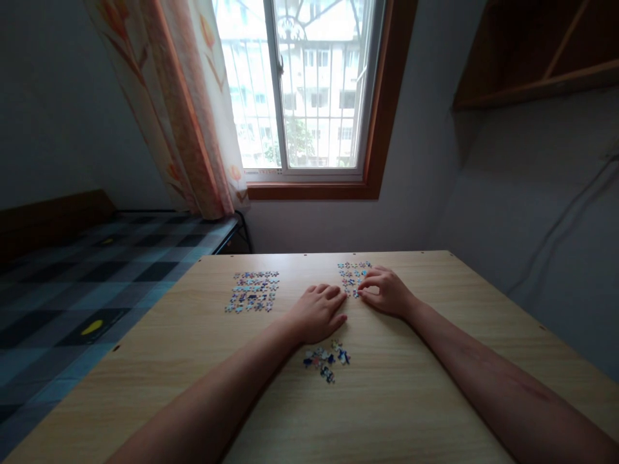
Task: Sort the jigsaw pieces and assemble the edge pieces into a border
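Note:
My left hand [320, 312] lies palm down on the table with its fingers stretched out, their tips close to the lower left of a small group of jigsaw puzzle pieces [347, 265]. On the right side of that group, my right hand [385, 292] pinches thumb and forefinger together at a jigsaw puzzle piece [358, 293] near the group's lower edge. Part of the group is hidden by this hand. Closer to me, a loose pile of puzzle pieces [319, 356] lies below my left hand. Farther left, more pieces are laid out in rows [252, 292].
The wooden table [411, 399] reaches toward the wall under a barred window [319, 96]. A bed with a checked cover [62, 283] stands to the left, beside a floral curtain [178, 109]. A wooden shelf [541, 84] hangs on the right wall.

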### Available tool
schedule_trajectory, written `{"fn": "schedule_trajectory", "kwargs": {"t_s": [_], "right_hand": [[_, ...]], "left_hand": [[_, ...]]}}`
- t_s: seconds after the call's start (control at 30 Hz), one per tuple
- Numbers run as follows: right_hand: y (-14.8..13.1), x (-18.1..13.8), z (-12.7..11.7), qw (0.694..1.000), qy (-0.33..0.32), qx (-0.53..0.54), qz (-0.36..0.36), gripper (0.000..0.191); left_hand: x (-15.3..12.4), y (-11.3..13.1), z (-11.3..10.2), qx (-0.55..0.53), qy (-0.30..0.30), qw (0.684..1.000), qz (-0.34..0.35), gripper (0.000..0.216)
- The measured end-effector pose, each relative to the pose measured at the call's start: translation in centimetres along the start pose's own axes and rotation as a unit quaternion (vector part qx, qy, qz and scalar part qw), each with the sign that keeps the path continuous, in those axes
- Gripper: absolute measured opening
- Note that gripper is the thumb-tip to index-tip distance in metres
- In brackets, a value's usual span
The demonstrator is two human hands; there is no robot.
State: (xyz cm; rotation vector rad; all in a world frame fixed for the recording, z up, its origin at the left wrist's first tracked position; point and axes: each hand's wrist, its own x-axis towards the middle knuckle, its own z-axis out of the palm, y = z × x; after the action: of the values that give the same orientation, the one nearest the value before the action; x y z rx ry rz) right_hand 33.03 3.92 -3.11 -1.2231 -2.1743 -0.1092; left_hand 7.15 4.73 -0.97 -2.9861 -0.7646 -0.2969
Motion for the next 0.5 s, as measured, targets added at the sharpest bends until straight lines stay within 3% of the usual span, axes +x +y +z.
{"fn": "schedule_trajectory", "kwargs": {"t_s": [0.5], "right_hand": [[0.40, -0.10, 0.38, 1.000, -0.022, 0.003, -0.002, 0.010]], "left_hand": [[-0.04, -0.13, 0.23, -0.010, 0.001, 1.000, -0.007, 0.051]]}}
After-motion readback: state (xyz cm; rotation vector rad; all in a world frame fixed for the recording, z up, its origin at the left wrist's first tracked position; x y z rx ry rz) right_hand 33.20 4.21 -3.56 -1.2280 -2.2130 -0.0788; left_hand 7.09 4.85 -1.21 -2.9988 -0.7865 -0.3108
